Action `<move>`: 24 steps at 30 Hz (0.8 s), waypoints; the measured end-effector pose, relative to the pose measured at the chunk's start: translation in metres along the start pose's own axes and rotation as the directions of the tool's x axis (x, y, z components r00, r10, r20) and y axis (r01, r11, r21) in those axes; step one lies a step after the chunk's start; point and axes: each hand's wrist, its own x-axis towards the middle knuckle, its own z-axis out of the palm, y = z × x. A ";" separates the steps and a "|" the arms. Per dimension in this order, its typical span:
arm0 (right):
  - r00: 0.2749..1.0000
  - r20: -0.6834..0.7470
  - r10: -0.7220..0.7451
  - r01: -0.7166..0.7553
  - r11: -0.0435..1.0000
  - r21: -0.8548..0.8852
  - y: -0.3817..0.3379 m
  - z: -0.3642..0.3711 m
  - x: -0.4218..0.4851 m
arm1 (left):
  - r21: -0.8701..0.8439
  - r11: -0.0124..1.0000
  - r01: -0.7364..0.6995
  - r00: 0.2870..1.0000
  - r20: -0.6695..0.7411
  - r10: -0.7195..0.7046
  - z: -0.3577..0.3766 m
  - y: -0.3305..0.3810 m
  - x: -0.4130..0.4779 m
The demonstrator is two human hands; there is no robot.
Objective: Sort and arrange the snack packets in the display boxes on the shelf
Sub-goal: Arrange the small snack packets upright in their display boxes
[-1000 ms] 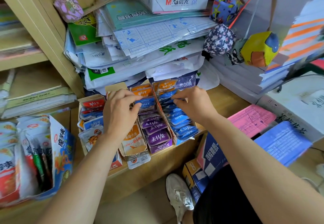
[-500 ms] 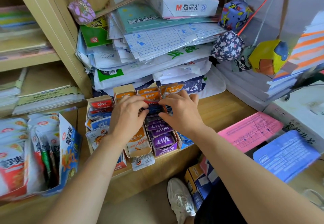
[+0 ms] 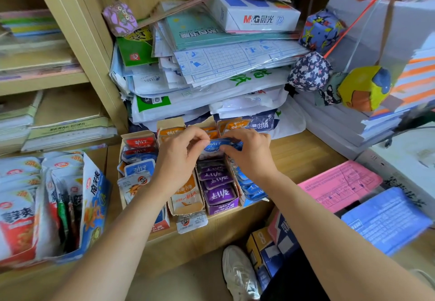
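Several narrow display boxes stand side by side on the wooden shelf (image 3: 303, 157). The left box (image 3: 138, 159) has red and blue packets, another box (image 3: 188, 199) holds orange ones, the purple box (image 3: 220, 203) holds purple packets and the right box (image 3: 253, 188) blue ones. My left hand (image 3: 177, 159) and my right hand (image 3: 249, 152) meet over the back of the purple box. Both pinch a bunch of blue packets (image 3: 217, 146) between fingers and thumbs. A loose white packet (image 3: 191, 221) lies at the shelf's front edge.
A tall pile of paper packs and plastic sleeves (image 3: 211, 72) rises right behind the boxes. A large open carton of snack bags (image 3: 54, 206) stands to the left. Pink (image 3: 339, 185) and blue (image 3: 386, 220) paper pads lie at right. My shoe (image 3: 240, 274) and small boxes are on the floor.
My right hand left the blue box on the right and came over the purple box with blue packets. My left hand shifted right to meet it. The camera moved closer.
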 end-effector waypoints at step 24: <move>0.982 -0.134 0.132 -0.034 0.823 0.566 0.049 -0.077 -0.004 | 0.332 0.942 0.055 0.988 0.115 -0.098 0.017 -0.014 -0.001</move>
